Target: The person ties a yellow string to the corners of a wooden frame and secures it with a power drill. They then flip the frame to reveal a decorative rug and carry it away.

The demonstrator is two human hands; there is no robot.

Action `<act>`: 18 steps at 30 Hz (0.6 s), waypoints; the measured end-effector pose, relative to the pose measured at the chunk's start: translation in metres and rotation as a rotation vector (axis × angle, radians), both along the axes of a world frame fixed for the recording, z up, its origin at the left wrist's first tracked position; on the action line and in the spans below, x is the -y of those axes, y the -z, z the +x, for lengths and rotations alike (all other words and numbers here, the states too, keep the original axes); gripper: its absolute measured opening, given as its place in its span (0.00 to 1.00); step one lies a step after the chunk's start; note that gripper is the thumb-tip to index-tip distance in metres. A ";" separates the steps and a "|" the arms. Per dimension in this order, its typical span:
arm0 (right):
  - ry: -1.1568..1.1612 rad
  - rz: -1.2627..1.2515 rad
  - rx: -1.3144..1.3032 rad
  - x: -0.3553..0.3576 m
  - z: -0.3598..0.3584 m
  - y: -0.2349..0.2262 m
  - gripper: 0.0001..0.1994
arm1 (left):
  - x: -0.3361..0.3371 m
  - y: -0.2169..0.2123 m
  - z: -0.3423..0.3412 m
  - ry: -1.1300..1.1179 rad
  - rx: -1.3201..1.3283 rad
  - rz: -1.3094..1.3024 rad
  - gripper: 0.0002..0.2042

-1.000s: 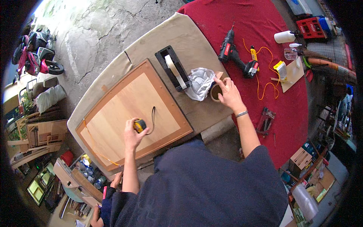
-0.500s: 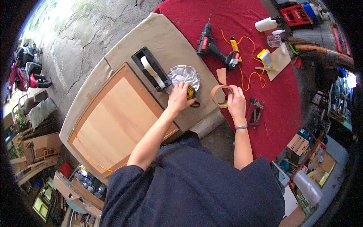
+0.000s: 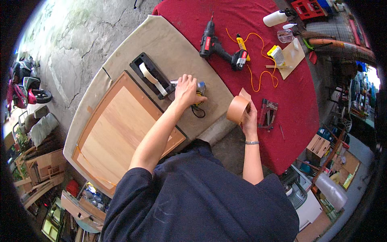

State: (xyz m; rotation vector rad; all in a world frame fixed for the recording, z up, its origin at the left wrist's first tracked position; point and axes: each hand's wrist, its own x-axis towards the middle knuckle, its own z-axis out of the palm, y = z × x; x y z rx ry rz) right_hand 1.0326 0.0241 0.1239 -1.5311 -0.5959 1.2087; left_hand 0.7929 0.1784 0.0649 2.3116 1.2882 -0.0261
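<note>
My left hand point(image 3: 187, 92) is over the beige-covered table, fingers curled round a small yellow tape measure point(image 3: 200, 95) with a black strap loop; the hand covers most of it. A bit of pale cloth point(image 3: 174, 82) shows beside these fingers. Gripped in my right hand point(image 3: 250, 117) is a wide roll of brown tape point(image 3: 236, 109), held above the edge of the red cloth with its outer face turned up. Just left of my left hand lies a black tape dispenser point(image 3: 150, 76) with a whitish roll. A brown-edged wooden panel point(image 3: 121, 129) lies under my left forearm.
On the red cloth point(image 3: 181, 16) lie a cordless drill point(image 3: 219, 48), a yellow tool with orange cord point(image 3: 242, 45), a small dark packet point(image 3: 267, 114) and a thin board point(image 3: 293, 60). A white bottle point(image 3: 275, 18) stands at the far right. A motorbike point(image 3: 30, 86) is at far left.
My right hand has turned the tape roll so its ring opening no longer faces me. The white cloth beside my left hand is now mostly out of sight. The view has shifted slightly.
</note>
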 end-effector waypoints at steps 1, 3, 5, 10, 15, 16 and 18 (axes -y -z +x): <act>-0.083 0.017 0.104 0.001 0.004 0.006 0.20 | 0.006 0.004 -0.004 0.063 0.041 0.034 0.49; -0.076 0.067 0.284 -0.008 -0.006 0.002 0.18 | 0.016 -0.004 -0.014 0.207 0.078 0.033 0.43; -0.179 0.125 0.631 -0.016 -0.007 -0.008 0.18 | 0.026 -0.004 -0.024 0.254 0.058 0.092 0.42; -0.131 0.248 0.435 -0.030 -0.011 -0.014 0.18 | 0.021 -0.015 -0.015 0.289 0.010 0.015 0.41; -0.125 0.222 0.681 -0.034 -0.006 -0.029 0.18 | 0.011 -0.026 0.011 0.071 0.258 0.002 0.40; -0.126 0.208 0.725 -0.032 -0.003 -0.029 0.18 | 0.008 -0.036 0.021 0.056 0.327 0.025 0.39; -0.138 0.192 0.803 -0.035 0.004 -0.028 0.18 | 0.002 -0.051 0.049 0.145 0.414 0.125 0.38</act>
